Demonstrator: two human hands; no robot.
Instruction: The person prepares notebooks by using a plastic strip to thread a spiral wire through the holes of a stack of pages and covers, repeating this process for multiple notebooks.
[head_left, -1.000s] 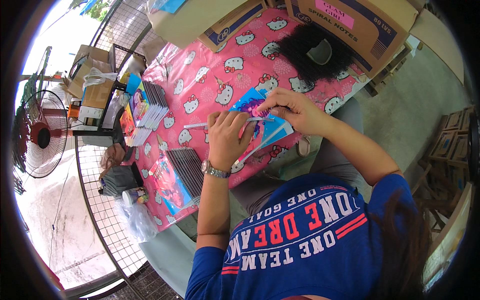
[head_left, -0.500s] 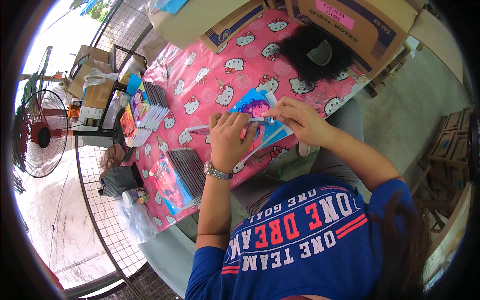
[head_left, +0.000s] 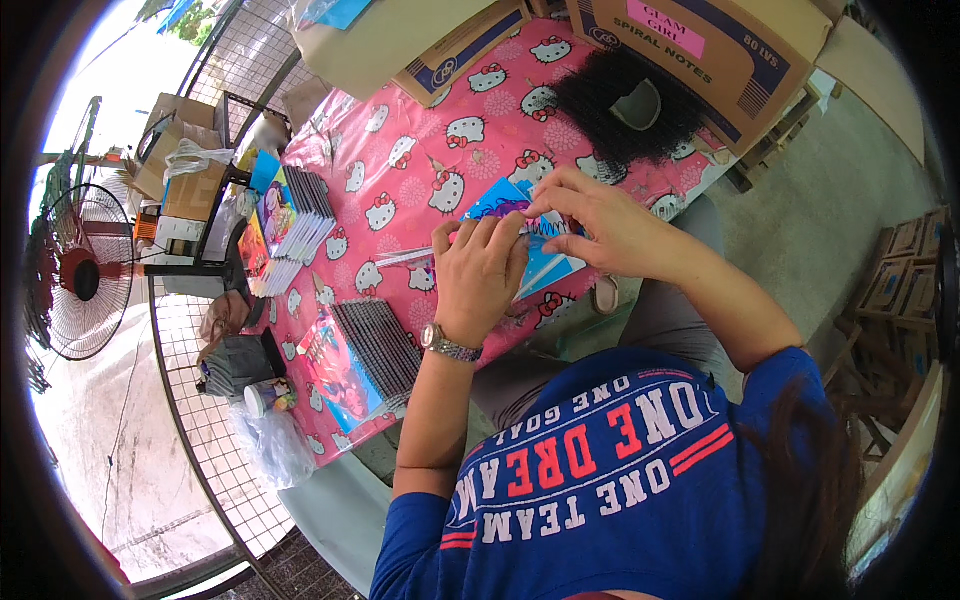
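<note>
My left hand [head_left: 480, 268], with a metal watch at its wrist, is closed on a spiral notebook [head_left: 412, 257] held on edge over the table. Just right of it, my right hand [head_left: 605, 225] has its thumb and fingers curled round a dark spiral coil [head_left: 543, 227] at the notebook's edge. Underneath both hands lies another notebook with a blue and purple picture cover [head_left: 490, 203]. What the right fingertips pinch is partly hidden. To the left of my left wrist, a stack of coil-bound notebooks [head_left: 375, 345] rests on the table.
A pink patterned cloth covers the table [head_left: 400, 190]. Another notebook stack [head_left: 295, 215] stands farther left. Cardboard boxes [head_left: 690, 60] line the far side, with a black bristly heap [head_left: 625, 105] before them. A fan [head_left: 82, 270] and wire mesh are at left.
My left hand has shifted right and slightly down, and the held notebook has tilted with it. My right hand has opened its grip somewhat and shows more of the coil.
</note>
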